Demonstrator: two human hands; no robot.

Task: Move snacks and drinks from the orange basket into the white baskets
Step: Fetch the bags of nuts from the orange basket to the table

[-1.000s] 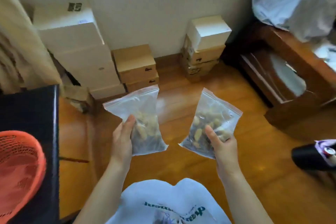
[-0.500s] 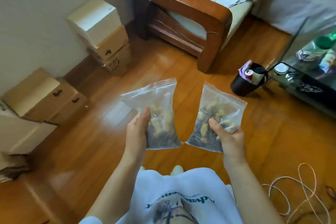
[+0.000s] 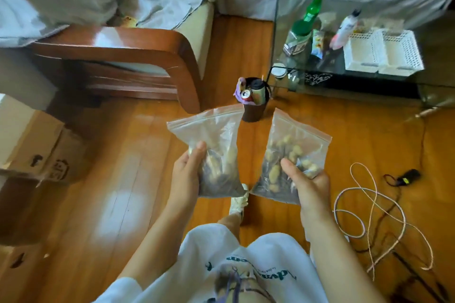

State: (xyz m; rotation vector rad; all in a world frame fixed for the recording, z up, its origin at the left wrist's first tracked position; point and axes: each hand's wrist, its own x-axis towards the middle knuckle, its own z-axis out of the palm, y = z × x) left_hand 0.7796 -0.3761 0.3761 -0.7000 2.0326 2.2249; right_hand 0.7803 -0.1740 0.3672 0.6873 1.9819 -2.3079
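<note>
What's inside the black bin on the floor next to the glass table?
The black bin shows a drink can, a dark cup lid and a purple wrapper sticking out at its rim. Anything lower down is hidden by the bin's wall and by those items.

You are holding one snack bag in left hand, another snack bag in right hand, side by side above floor. Bin standing on floor beyond bags. Two baskets sitting side by side on glass table at far right, bottle standing left of them. Armchair sitting far left. Cords lying on floor at right.
</note>
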